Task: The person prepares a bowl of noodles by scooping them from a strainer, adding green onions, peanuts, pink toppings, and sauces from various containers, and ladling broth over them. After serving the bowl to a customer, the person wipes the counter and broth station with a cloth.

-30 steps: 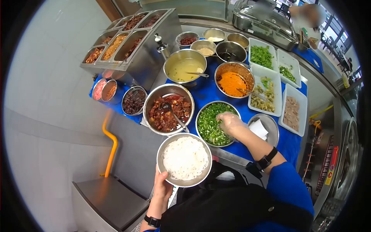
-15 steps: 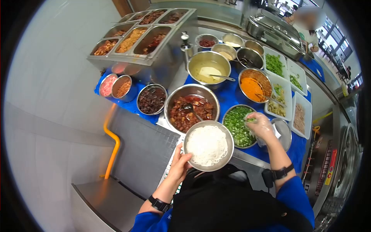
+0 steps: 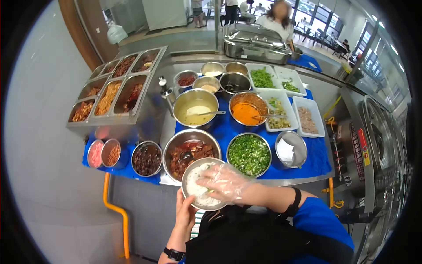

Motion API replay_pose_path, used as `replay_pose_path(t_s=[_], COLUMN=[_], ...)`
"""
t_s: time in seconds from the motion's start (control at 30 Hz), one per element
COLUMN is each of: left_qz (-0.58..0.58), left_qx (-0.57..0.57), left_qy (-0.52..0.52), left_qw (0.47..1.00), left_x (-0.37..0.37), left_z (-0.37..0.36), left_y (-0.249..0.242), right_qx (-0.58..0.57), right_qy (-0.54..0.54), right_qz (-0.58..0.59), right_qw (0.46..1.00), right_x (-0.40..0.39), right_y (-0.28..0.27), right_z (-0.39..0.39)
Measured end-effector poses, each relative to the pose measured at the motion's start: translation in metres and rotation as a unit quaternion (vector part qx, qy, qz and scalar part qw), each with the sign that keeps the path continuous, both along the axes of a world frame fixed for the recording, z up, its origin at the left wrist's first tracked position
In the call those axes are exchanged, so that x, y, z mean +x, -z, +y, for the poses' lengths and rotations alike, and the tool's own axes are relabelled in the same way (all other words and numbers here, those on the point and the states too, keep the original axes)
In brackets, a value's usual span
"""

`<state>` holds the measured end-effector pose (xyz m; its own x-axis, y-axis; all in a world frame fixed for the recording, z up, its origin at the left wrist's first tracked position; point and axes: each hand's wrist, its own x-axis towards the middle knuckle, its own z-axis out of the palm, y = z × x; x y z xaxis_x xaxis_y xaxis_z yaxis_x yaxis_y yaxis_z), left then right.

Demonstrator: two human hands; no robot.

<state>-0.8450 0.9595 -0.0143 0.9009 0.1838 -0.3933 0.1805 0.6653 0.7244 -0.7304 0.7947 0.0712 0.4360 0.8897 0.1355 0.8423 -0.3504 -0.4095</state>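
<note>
My left hand (image 3: pixel 186 211) grips the rim and underside of a steel bowl (image 3: pixel 188 199) of white noodles (image 3: pixel 193 180). Over that bowl, my right hand (image 3: pixel 226 180) wears a clear plastic glove; its fingers reach out apart above the noodles, slightly blurred. A few green bits show by the fingertips. Just behind the bowl stands a large steel basin of red-brown meat stew (image 3: pixel 191 152) with a dark ladle in it. To its right is a bowl of chopped scallions (image 3: pixel 249 154), and beyond that a steel pot (image 3: pixel 296 149) with white paper inside.
Behind are pots of pale broth (image 3: pixel 189 108) and orange sauce (image 3: pixel 246 112), plus white tubs of greens (image 3: pixel 262 78) and shredded meat (image 3: pixel 307 119). Slanted food trays (image 3: pixel 105 99) stand at left. A chafing dish (image 3: pixel 255 44) sits at the back, with a person (image 3: pixel 274 22) behind it.
My right hand has moved left from the scallion bowl to above the noodles. My left hand still holds the bowl. The head view has turned, showing more of the room behind.
</note>
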Motion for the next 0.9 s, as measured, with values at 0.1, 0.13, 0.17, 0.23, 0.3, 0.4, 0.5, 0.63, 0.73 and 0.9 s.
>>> replay_pose_path(t_s=[0.1, 0.13, 0.17, 0.23, 0.3, 0.4, 0.5, 0.63, 0.73, 0.9], left_qz=[-0.004, -0.004, -0.001, -0.011, -0.032, -0.039, -0.024, -0.006, -0.014, 0.028], left_qx=[0.001, 0.001, 0.001, -0.001, -0.006, -0.019, -0.043, -0.058, -0.063, -0.038], left_qy=[0.001, -0.002, -0.005, 0.001, -0.004, -0.016, -0.049, -0.080, -0.122, -0.200], left_qw=[1.000, 1.000, 1.000, 1.000, 0.999, 0.999, 0.998, 0.995, 0.990, 0.979], left_x=[-0.001, -0.001, -0.001, -0.003, -0.002, -0.005, -0.007, -0.005, -0.004, -0.025], left_z=[0.006, 0.008, 0.008, 0.012, 0.015, 0.020, 0.023, 0.029, 0.031, 0.055], left_y=[0.000, 0.001, 0.001, 0.004, 0.004, 0.007, 0.014, 0.011, 0.011, -0.002], right_qx=[-0.024, 0.017, 0.057, 0.103, 0.123, 0.134, 0.184, 0.198, 0.234, 0.300], right_qy=[-0.008, -0.003, 0.001, -0.006, -0.002, -0.020, -0.061, -0.039, -0.021, 0.002], right_qz=[-0.018, -0.033, -0.045, -0.082, -0.060, -0.044, -0.037, 0.018, 0.059, 0.136], right_qw=[1.000, 0.999, 0.997, 0.991, 0.991, 0.990, 0.980, 0.979, 0.970, 0.944], right_x=[0.002, 0.001, -0.002, -0.004, -0.003, 0.000, 0.009, 0.020, 0.040, 0.067], right_y=[0.001, 0.002, 0.004, 0.002, 0.004, -0.002, -0.007, -0.017, -0.014, -0.011], right_z=[0.011, 0.015, 0.018, 0.023, 0.026, 0.028, 0.029, 0.027, 0.017, 0.048])
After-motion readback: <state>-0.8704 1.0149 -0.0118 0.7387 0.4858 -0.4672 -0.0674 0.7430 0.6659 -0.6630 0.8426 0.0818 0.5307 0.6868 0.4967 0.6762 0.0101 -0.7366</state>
